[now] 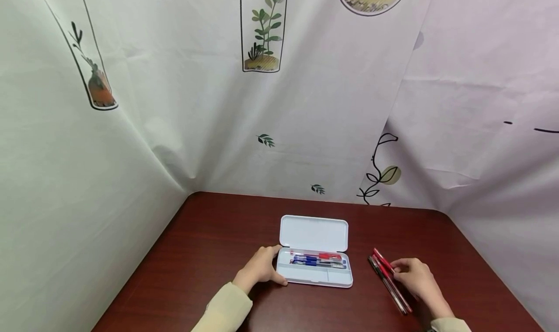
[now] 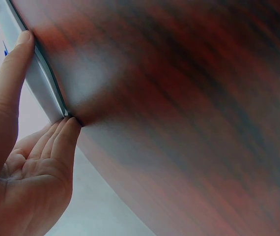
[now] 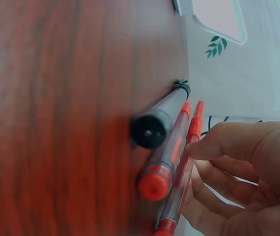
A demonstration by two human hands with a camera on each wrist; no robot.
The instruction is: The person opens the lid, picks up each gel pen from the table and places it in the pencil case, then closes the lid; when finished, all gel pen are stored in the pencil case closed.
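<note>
A light-coloured pencil case (image 1: 301,273) lies with its lid (image 1: 313,232) raised at the back. My left hand (image 1: 260,265) grips the left end of the case. Its thumb is along the front edge in the left wrist view, with the fingers at the side. In the rear compartment lie a red pen (image 1: 329,256) and blue pens (image 1: 312,263). To the right of the case, my right hand (image 1: 417,276) pinches a red pen (image 3: 179,184) between thumb and fingers. Beside it, another red pen (image 3: 167,152) and a black pen (image 3: 162,105) lie close together on the table.
All of this is on a dark red-brown wooden table (image 1: 209,254). White patterned cloth (image 1: 305,104) hangs behind it and along both sides. Inside the case, a low divider separates the front into two compartments.
</note>
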